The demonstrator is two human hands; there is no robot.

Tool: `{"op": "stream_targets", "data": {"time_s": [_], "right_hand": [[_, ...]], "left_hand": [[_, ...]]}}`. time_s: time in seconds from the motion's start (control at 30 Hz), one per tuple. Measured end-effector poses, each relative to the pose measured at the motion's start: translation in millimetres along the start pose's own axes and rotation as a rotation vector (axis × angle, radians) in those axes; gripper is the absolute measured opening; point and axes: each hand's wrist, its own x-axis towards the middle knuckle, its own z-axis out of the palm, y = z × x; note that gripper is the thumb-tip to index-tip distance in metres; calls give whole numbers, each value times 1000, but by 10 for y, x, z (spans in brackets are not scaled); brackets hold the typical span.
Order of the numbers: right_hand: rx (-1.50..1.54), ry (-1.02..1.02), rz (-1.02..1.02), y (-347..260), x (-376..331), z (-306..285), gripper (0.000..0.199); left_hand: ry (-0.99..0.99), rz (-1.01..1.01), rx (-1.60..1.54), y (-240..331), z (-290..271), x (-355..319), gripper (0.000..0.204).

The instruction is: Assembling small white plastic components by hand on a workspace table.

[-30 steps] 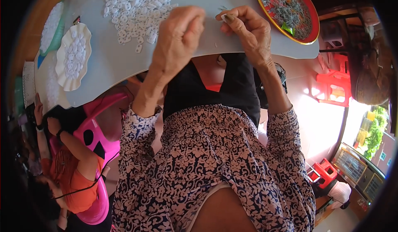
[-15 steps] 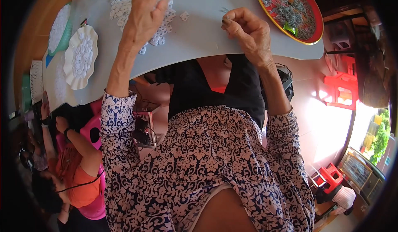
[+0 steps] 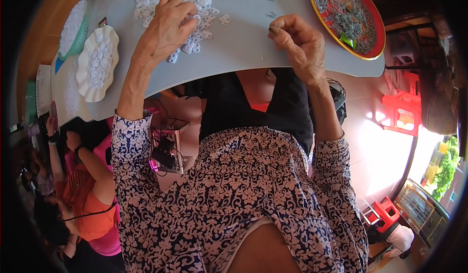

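Above the table (image 3: pixel 234 48), the left hand (image 3: pixel 167 31) curled over a heap of white plastic pieces (image 3: pixel 152 0) (whether its fingers gripped one, I couldn't tell). The right hand (image 3: pixel 303 47) had its fingers pinched together; a careless left-hand sweep could have scattered loose pieces.

- Bare table (image 3: pixel 239 41) gave a broad lane between left hand (image 3: pixel 168 31) and right hand (image 3: pixel 301 46); one stray white piece (image 3: pixel 224 20) sat in it, nearer the left.
- White plastic pile (image 3: pixel 201 0) crowded the left hand, beyond it and along its right side.
- Small metal clips (image 3: pixel 271 15) lay just beyond the right fingertips, in the way of a straight push out.
- Red tray (image 3: pixel 383 34) rim blocked the right side; only a narrow strip remained.
- Free strip ran between left hand and scalloped dish (image 3: pixel 113 60); green basket (image 3: pixel 78 51) hemmed that dish's far side.
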Motion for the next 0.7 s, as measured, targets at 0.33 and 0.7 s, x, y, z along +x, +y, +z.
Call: {"op": "stream_targets", "data": {"time_s": [0.33, 0.7], "right_hand": [[73, -40, -13, -17, 15, -30, 11], [121, 45, 19, 52, 31, 4, 17]], "left_hand": [[31, -395, -669, 418, 89, 83, 11], [-7, -411, -1260, 857, 551, 248, 20]]}}
